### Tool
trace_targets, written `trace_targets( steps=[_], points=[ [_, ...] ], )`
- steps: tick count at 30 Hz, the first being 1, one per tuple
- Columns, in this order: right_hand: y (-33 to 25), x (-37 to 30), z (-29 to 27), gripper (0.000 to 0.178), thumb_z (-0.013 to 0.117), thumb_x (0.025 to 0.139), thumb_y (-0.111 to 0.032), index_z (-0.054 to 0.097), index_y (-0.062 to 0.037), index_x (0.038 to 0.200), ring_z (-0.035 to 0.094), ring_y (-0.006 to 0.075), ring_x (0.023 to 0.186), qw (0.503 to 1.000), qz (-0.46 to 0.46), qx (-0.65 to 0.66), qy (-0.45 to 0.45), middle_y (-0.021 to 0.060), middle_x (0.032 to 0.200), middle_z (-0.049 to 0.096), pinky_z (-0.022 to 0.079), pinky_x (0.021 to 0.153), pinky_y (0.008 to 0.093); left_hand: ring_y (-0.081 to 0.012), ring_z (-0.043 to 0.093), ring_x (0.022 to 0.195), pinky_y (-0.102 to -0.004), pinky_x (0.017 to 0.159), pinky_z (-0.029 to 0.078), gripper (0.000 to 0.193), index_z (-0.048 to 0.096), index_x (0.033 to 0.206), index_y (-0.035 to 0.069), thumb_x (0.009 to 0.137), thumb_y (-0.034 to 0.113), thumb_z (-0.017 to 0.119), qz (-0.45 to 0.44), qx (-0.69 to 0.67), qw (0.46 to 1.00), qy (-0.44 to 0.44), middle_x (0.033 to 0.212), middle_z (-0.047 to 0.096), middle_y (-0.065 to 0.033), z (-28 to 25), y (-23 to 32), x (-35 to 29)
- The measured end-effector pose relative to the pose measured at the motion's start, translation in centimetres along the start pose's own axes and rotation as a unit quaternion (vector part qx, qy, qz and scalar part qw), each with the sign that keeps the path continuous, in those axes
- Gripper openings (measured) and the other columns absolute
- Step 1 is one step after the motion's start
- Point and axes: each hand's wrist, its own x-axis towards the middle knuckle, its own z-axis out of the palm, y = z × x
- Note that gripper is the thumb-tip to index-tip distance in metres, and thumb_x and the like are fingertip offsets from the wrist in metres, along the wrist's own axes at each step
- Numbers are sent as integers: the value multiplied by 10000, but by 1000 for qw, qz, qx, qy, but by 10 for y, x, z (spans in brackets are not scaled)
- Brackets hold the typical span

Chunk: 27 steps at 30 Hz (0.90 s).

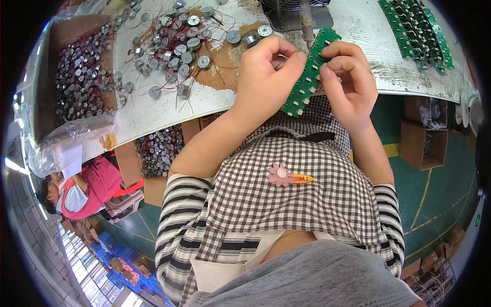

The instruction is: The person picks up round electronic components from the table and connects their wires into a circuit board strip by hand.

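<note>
One view is supplied: the head camera, the left unit of a side-by-side fisheye pair. It looks from the wearer's head steeply down over the chest, picture upright. The checked apron point(245, 192) occupies the centre at close range. The left hand point(268, 77) and right hand point(350, 82) register near, above centre. The workbench point(391, 77) crosses the upper part, its front edge bowed by the lens. Coverage extends sideways to a seated person point(105, 187) at left, further off, and the green floor point(409, 192) at right. A dark rounded border encloses the field.
</note>
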Motion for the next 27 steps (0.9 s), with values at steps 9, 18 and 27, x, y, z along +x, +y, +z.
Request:
trace_targets(
  steps=[9, 18, 27],
  points=[
    [-1, 11, 1, 91, 653, 769, 72, 590, 39, 826, 586, 106, 649, 993, -41, -106, -14, 136, 956, 596, 487, 526, 197, -38, 534, 599, -208, 512, 425, 124, 585, 774, -33, 806, 71, 645, 16, 18, 1000, 9, 675, 606, -25, 2, 1, 8],
    [-3, 0, 5, 164, 685, 734, 85, 598, 26, 861, 567, 147, 705, 978, -118, -171, 15, 161, 1019, 558, 477, 535, 220, -70, 536, 574, -241, 529, 452, 124, 580, 747, -12, 743, 81, 661, -11, 57, 998, -1, 652, 602, -51, 1, -4, 1],
    [5, -5, -3, 58, 615, 835, 78, 575, 42, 856, 552, 100, 739, 996, 33, -36, 72, 124, 944, 604, 460, 610, 200, -242, 604, 614, -336, 571, 484, 196, 640, 903, 49, 735, 128, 699, 444, 535, 708, 123, 747, 626, -95, -67, 17, 48]
  ],
)
